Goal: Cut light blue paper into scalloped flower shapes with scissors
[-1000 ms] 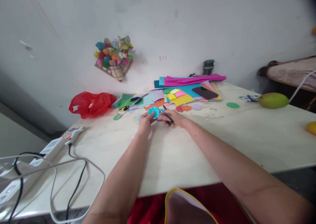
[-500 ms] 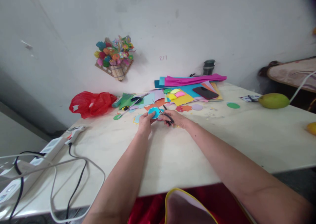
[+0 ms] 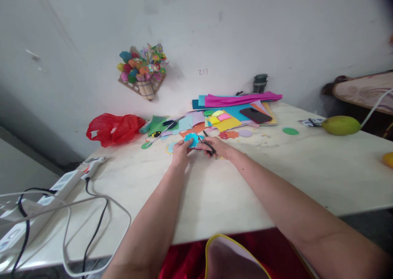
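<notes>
My left hand (image 3: 181, 151) pinches a blue paper piece with a scalloped edge (image 3: 191, 139) above the table. Black-handled scissors (image 3: 211, 148) are in my right hand (image 3: 216, 146), their blades at the right edge of the blue paper. Red and orange paper flowers (image 3: 232, 134) and a lilac paper oval (image 3: 245, 133) lie to the right of my hands. A light blue paper piece (image 3: 171, 148) is partly hidden behind my left hand.
Coloured sheets (image 3: 229, 121) and a phone (image 3: 256, 115) lie at the back. A red plastic bag (image 3: 115, 129) and a second pair of scissors (image 3: 173, 123) sit left. A power strip (image 3: 61, 184) with cables is at front left, a green-yellow fruit (image 3: 341, 125) at right.
</notes>
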Tool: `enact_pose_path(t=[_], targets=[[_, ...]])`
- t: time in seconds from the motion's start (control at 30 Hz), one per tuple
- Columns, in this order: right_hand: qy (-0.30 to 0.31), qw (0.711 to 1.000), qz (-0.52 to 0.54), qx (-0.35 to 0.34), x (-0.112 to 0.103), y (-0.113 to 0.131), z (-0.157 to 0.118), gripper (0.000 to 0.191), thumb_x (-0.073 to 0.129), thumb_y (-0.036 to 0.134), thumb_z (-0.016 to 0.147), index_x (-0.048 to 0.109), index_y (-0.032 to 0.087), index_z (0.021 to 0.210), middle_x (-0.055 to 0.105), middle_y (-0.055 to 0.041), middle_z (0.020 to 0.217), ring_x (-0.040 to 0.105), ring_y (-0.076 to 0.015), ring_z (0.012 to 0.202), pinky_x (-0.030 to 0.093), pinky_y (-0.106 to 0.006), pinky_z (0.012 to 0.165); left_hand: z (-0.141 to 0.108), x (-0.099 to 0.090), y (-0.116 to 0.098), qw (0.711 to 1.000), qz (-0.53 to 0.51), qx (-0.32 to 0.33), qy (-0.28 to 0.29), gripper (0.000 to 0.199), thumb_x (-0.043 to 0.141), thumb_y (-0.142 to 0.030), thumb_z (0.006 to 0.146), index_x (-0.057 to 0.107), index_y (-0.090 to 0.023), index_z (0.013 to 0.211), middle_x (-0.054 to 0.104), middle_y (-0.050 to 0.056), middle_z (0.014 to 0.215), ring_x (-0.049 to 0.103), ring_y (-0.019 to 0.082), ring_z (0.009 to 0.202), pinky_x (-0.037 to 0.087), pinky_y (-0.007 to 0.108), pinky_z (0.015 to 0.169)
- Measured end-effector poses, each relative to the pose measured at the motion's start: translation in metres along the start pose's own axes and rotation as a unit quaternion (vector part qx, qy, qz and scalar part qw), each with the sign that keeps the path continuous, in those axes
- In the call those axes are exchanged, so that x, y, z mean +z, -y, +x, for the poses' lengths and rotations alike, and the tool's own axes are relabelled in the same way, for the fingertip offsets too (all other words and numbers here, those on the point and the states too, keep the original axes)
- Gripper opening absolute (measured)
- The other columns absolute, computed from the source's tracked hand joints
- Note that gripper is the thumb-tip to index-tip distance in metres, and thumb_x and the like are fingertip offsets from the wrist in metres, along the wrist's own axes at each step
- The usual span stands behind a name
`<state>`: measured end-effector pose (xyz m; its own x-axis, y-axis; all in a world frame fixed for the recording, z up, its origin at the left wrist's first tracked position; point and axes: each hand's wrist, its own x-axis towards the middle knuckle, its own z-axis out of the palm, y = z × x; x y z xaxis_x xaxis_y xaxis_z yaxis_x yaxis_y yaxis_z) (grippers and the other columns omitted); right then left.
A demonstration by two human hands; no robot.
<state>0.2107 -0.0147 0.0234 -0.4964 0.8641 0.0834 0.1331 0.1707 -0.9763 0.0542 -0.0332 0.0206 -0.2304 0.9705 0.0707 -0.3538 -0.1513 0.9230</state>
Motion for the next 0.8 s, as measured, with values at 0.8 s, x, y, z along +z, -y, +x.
enact_pose_path(t=[0.8], targets=[[-0.033, 0.999, 0.005, 0.028, 0.0061, 0.0095, -0.0035, 0.031, 0.073, 0.041, 0.069, 0.054, 0.016, 0.071, 0.053, 0.0029, 0.046, 0.047, -0.0073, 0.036, 0.028, -0.016, 0.029, 0.0015, 0.0003, 0.0012, 0.999, 0.025, 0.012, -0.028, 0.028, 0.079, -0.031, 0.045, 0.064, -0.014, 0.061, 0.063, 0.002, 0.059, 0.058, 0.015, 0.059, 0.048, 0.032, 0.071]])
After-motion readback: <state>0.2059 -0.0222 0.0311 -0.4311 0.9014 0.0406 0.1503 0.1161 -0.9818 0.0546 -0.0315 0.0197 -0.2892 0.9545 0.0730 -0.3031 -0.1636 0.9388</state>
